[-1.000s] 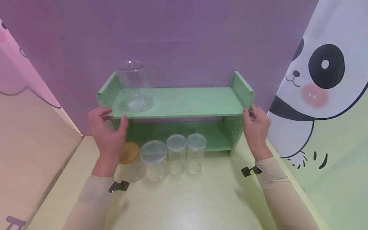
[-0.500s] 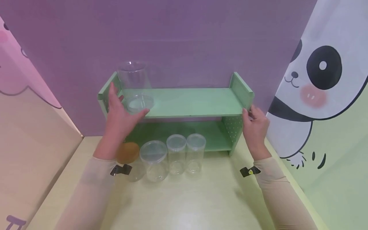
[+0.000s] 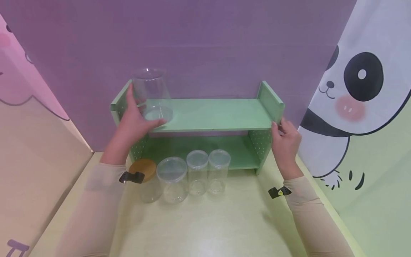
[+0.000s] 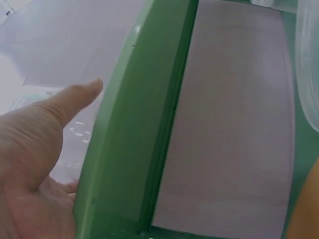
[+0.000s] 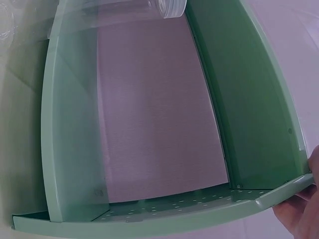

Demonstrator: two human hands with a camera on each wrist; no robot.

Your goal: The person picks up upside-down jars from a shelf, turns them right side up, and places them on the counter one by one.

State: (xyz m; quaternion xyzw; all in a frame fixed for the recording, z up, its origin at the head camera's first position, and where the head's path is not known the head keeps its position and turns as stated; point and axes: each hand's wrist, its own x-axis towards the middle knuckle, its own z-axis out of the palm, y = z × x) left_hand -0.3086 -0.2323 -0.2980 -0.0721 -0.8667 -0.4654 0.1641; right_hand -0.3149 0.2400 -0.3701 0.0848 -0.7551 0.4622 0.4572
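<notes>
A two-tier green shelf [image 3: 212, 114] stands against the purple wall. On the left of its upper board is a large clear jar [image 3: 154, 87], upright. My left hand [image 3: 133, 116] is at its lower part, thumb straight out in front and fingers along its left side; whether they press it cannot be told. In the left wrist view the left hand [image 4: 37, 149] shows a straight thumb beside the green board [image 4: 134, 114]. My right hand [image 3: 285, 141] pinches the shelf's right side panel at its front edge; in the right wrist view the right hand [image 5: 301, 211] is at the panel's corner.
On the pale table [image 3: 221, 225], before the lower board, stand a jar with a wooden-coloured lid [image 3: 143, 168], a wide clear-lidded jar [image 3: 173, 178] and two slim clear jars [image 3: 197, 171]. A wall painted with a panda [image 3: 363, 92] bounds the right side.
My left hand has moved up and inward from the shelf's left front corner to the large jar on the upper board. My right hand keeps its place on the right panel.
</notes>
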